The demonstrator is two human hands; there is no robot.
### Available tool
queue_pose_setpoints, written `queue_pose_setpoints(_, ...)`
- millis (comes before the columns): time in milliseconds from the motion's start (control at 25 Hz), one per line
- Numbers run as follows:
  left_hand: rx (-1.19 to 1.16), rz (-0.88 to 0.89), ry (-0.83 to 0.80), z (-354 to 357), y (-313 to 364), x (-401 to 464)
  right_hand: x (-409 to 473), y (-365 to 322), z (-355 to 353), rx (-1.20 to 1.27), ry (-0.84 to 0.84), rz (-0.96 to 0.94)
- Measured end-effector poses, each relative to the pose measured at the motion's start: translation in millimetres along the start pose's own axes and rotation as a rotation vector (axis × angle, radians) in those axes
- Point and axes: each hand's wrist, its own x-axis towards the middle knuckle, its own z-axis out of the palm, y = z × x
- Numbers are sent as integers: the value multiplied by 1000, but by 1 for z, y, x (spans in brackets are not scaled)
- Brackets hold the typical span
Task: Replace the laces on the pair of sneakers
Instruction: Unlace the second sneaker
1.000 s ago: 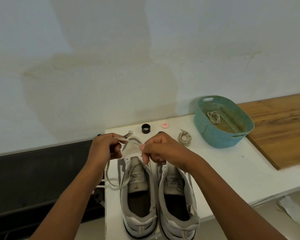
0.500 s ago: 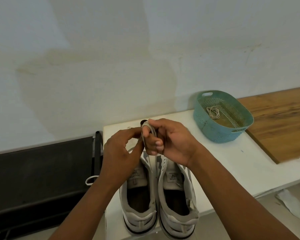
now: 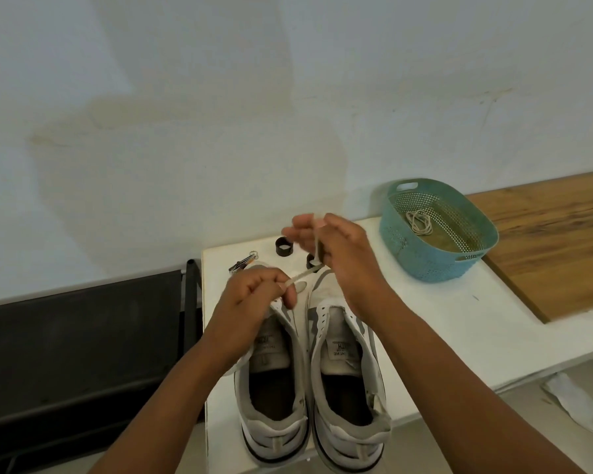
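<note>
Two white and grey sneakers stand side by side on the white table (image 3: pixel 435 313), heels toward me: the left sneaker (image 3: pixel 271 381) and the right sneaker (image 3: pixel 348 381). My left hand (image 3: pixel 254 295) pinches one end of a cream lace (image 3: pixel 302 276) above the left sneaker's toe. My right hand (image 3: pixel 336 244) is raised above the toes and grips the lace, which runs down between its fingers. The stretch between both hands is taut. No lace shows in either sneaker's eyelets.
A teal perforated basket (image 3: pixel 435 265) at the back right holds a coiled lace (image 3: pixel 419 222). A black ring (image 3: pixel 284 248) and a metal clip (image 3: pixel 243 264) lie behind the shoes. A wooden board (image 3: pixel 555 241) lies to the right, a dark surface (image 3: pixel 76 347) to the left.
My right hand has risen and moved right with the lace. My left hand has dropped toward the left sneaker, pulling the lace out between them. The bundled loop is gone.
</note>
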Motion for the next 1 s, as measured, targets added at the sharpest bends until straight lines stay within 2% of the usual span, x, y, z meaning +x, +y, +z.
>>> queue_pose_setpoints(120,-151,-63,200,-12,4,4,-12,0,13,-440,-181,11)
queue_pose_setpoints(200,-131,-129,313,-17,1,5,-19,1,19,-505,-327,85)
queue_pose_setpoints(280,25,-136,298,-20,-9,5,-20,-1,22,-328,-433,176)
queue_pose_setpoints(440,206,-145,81,-14,-26,3,-14,-7,19,186,-478,237)
queue_pose_setpoints(560,196,-16,127,-4,-21,-1,-9,-6,17,433,-439,257)
queue_pose_setpoints(800,149,19,134,4,-13,0,-3,-5,11,746,-375,261)
queue_pose_setpoints(920,181,8,82,5,-17,1,0,-5,8,875,-237,192)
queue_pose_setpoints(1000,141,-8,20,4,-15,1,3,-3,3,830,-141,119)
